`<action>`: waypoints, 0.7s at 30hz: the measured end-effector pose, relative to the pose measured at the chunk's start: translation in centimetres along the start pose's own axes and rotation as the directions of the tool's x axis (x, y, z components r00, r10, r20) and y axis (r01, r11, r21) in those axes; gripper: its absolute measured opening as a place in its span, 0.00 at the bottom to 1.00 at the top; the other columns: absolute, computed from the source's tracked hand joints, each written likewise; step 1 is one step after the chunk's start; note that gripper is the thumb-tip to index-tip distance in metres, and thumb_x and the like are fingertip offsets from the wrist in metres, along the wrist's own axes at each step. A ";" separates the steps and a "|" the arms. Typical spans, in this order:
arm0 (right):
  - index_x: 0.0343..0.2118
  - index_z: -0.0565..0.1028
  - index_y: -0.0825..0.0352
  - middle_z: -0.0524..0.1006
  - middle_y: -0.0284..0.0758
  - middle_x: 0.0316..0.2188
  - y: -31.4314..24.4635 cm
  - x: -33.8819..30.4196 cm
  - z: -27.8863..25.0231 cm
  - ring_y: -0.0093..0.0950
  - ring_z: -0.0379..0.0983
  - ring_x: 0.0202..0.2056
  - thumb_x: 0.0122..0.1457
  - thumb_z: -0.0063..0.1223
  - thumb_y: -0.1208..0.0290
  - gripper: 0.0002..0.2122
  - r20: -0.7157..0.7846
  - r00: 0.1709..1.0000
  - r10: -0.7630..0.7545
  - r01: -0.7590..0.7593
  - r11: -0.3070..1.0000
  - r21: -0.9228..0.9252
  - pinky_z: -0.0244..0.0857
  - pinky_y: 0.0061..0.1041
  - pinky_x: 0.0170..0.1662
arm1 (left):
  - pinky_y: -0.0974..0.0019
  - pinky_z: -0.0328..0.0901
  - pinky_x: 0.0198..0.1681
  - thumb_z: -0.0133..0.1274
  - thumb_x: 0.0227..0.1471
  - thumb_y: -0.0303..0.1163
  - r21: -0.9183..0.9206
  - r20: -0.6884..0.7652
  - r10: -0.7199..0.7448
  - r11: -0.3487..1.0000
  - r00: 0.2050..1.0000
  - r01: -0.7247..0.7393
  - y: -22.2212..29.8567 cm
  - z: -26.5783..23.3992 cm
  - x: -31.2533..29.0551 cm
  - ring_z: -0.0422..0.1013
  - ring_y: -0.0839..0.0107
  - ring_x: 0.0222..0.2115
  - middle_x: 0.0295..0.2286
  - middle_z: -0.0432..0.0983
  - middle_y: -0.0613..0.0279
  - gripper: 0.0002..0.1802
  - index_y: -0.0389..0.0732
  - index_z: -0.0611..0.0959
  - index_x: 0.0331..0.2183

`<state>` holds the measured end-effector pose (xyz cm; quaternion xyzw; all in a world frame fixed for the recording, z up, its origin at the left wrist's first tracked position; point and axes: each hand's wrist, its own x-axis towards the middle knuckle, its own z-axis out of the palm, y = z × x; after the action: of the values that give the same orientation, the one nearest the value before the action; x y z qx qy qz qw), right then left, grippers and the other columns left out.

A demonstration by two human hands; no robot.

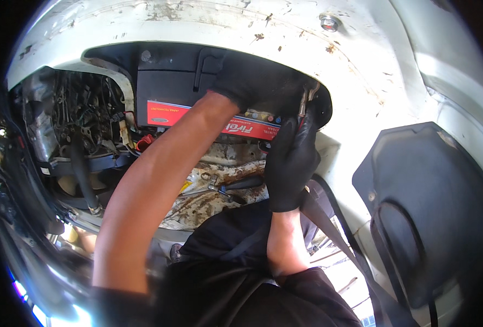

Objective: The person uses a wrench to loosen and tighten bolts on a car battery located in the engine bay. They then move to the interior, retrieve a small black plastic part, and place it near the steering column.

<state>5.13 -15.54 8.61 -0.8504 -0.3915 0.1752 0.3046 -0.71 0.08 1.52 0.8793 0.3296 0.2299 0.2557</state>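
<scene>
A black car battery (165, 90) with a red label (165, 113) sits in a recess of a white vehicle body. My left hand (252, 84), in a black glove, reaches across the battery's top toward the recess's right end. Its fingers are lost in the dark there. Lower and to the right, my black-gloved right hand (293, 161) points upward at the battery's right end. Its fingers are closed around the lower end of a thin, brass-coloured metal piece (302, 106) with a little red at its base. Whether this is a cable end or a tool is unclear.
On the dirty, paint-worn ledge below the battery lies a ratchet wrench (219, 188) near a black handle (247, 182). Engine parts and wiring (91, 114) fill the left side. A dark strap (328, 223) runs down at right, beside a black plastic cover (427, 201).
</scene>
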 end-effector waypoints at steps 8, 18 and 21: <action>0.61 0.67 0.70 0.81 0.52 0.35 -0.4 -0.1 -0.2 0.45 0.82 0.35 0.70 0.44 0.68 0.20 0.025 0.996 0.088 -0.088 0.996 0.021 0.72 0.35 0.39 | 0.50 0.69 0.49 0.58 0.53 0.51 -0.094 0.137 0.033 0.995 0.990 -0.021 -0.4 -1.2 0.5 0.77 0.48 0.42 0.41 0.82 0.49 0.25 0.43 0.85 0.45; 0.69 0.58 0.61 0.76 0.55 0.45 -3.5 -1.1 -2.6 0.53 0.76 0.42 0.66 0.49 0.68 0.28 0.091 0.996 -0.024 0.047 0.963 -0.265 0.71 0.45 0.42 | 0.53 0.71 0.48 0.59 0.51 0.44 -0.036 0.007 0.007 0.999 1.000 -0.007 0.0 -0.2 1.1 0.79 0.53 0.41 0.40 0.83 0.52 0.18 0.45 0.88 0.41; 0.69 0.57 0.62 0.77 0.54 0.40 -3.7 -0.6 -2.8 0.51 0.77 0.38 0.66 0.49 0.69 0.29 0.148 0.989 -0.013 0.055 0.956 -0.287 0.71 0.45 0.39 | 0.54 0.71 0.48 0.59 0.50 0.47 -0.052 0.046 -0.058 0.997 0.997 0.060 0.5 -0.8 1.2 0.78 0.54 0.41 0.41 0.83 0.53 0.21 0.45 0.87 0.42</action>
<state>4.22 -15.16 13.17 -0.8641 -0.4487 0.1715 0.1505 -0.14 0.82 2.71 0.8669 0.3435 0.2114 0.2929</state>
